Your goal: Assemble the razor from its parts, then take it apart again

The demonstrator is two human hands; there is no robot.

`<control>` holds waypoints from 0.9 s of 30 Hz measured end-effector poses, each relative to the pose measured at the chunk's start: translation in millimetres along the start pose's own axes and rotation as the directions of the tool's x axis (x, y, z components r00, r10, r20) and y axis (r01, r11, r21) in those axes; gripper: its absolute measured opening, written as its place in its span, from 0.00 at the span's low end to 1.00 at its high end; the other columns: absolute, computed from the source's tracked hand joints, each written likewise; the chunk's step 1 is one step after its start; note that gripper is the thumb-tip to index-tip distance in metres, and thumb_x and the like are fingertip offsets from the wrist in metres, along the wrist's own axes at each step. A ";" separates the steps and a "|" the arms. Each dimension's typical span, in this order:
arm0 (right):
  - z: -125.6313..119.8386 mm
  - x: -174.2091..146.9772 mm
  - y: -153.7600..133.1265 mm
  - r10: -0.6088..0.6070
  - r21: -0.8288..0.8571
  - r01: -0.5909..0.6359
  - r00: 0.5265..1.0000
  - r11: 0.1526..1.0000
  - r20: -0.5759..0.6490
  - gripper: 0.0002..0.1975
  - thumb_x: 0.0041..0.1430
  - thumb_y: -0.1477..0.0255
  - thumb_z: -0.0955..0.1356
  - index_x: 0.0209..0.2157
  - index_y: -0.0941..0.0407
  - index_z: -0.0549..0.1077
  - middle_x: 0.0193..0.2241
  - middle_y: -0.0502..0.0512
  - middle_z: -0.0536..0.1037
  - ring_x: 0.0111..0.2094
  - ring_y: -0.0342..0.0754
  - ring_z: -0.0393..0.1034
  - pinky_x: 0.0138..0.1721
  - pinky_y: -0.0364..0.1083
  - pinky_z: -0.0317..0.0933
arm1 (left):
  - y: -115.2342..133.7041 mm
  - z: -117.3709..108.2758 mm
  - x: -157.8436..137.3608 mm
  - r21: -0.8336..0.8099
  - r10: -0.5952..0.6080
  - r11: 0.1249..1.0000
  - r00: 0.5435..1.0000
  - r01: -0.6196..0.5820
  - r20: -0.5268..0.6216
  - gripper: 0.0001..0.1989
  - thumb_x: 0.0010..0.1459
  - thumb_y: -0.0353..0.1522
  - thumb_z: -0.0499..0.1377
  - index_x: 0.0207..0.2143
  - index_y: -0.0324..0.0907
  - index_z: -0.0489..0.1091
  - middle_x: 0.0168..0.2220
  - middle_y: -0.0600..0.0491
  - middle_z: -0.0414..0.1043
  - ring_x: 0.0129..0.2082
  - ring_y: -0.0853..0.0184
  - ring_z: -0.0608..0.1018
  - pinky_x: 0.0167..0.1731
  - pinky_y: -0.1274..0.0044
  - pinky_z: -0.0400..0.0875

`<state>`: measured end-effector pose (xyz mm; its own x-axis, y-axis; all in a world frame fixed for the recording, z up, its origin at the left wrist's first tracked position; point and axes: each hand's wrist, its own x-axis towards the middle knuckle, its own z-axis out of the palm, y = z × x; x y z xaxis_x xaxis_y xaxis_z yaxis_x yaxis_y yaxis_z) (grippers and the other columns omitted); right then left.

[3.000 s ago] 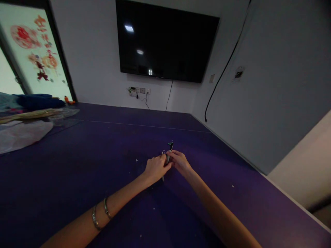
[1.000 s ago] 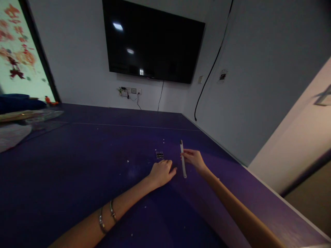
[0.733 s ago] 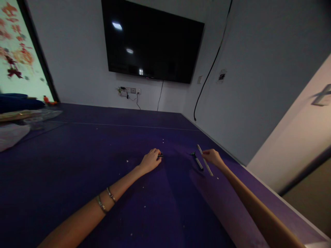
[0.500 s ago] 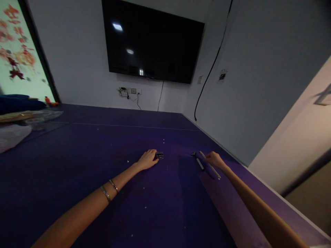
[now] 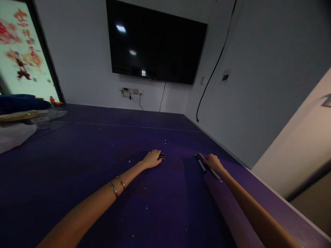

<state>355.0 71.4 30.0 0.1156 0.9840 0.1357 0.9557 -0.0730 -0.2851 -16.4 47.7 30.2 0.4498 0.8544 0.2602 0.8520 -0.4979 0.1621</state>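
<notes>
On the purple surface [image 5: 103, 158], my left hand [image 5: 152, 159] has its fingers closed about a small dark flat object [image 5: 162, 156], whose right end shows past the fingertips. What kind it is I cannot make out. My right hand [image 5: 213, 162] pinches a thin pale stick [image 5: 216, 175], which lies low and slanted just over the surface. Close beside the stick's left side rests a razor-shaped tool [image 5: 202, 165] with a grey handle and a dark head at its far end. The two hands are well apart.
Several tiny white specks dot the purple surface. Folded dark blue cloth [image 5: 23, 102] and clear plastic bags [image 5: 17, 135] are piled at the far left. A black cable [image 5: 210, 77] hangs along the right wall, and a television [image 5: 157, 41] is mounted ahead.
My left hand has moved onto the small dark object, hiding more of it. My right hand has lowered the stick toward the surface, nearer the razor-shaped tool. The view shifted slightly.
</notes>
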 end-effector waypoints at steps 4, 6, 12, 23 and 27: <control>0.1 0.5 -0.3 -0.011 -0.004 0.011 1.000 1.000 0.008 0.08 0.46 0.74 0.66 0.26 0.61 0.77 0.26 0.62 0.78 0.29 0.52 0.73 0.24 0.41 0.56 | 0.1 0.3 0.0 -0.002 -0.004 1.000 1.000 0.004 0.000 0.21 0.56 0.33 0.48 0.51 0.35 0.60 0.52 0.41 0.64 0.53 0.60 0.66 0.51 0.69 0.59; -0.2 0.4 -0.4 -0.017 -0.003 0.017 1.000 1.000 0.009 0.08 0.46 0.74 0.66 0.27 0.61 0.77 0.26 0.62 0.78 0.29 0.52 0.73 0.25 0.41 0.56 | -0.3 0.9 0.5 -0.008 -0.004 1.000 1.000 0.004 0.003 0.21 0.56 0.32 0.49 0.51 0.35 0.60 0.52 0.42 0.64 0.53 0.60 0.66 0.51 0.69 0.60; -7.8 -9.4 -6.0 -0.023 -0.003 0.023 0.999 1.000 -0.034 0.14 0.49 0.72 0.65 0.37 0.60 0.77 0.33 0.63 0.78 0.35 0.53 0.73 0.29 0.41 0.58 | -1.8 0.7 3.0 -0.040 -0.026 0.999 1.000 0.026 0.006 0.21 0.54 0.32 0.51 0.51 0.36 0.61 0.50 0.42 0.65 0.52 0.60 0.67 0.50 0.70 0.61; -34.0 -48.5 -71.1 -0.514 0.300 0.518 0.852 0.801 -0.100 0.24 0.47 0.66 0.69 0.48 0.55 0.70 0.44 0.58 0.72 0.38 0.49 0.69 0.42 0.48 0.61 | 20.5 -8.9 2.6 -0.207 0.014 0.978 0.996 -0.032 -0.091 0.26 0.50 0.31 0.55 0.53 0.36 0.59 0.53 0.45 0.63 0.53 0.63 0.66 0.53 0.73 0.58; -28.9 -68.5 -94.8 -0.601 0.470 0.545 0.798 0.694 -0.037 0.41 0.37 0.62 0.74 0.55 0.52 0.62 0.51 0.60 0.67 0.40 0.51 0.68 0.42 0.51 0.62 | 51.9 -17.8 -6.7 -0.234 0.096 0.966 0.993 -0.111 -0.074 0.30 0.50 0.33 0.57 0.56 0.39 0.54 0.56 0.46 0.60 0.55 0.62 0.65 0.54 0.70 0.57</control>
<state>264.3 6.2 75.2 -0.4721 0.8233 0.3152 0.5991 0.5619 -0.5704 20.0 13.4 53.8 0.5087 0.7891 0.3444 0.7099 -0.6107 0.3507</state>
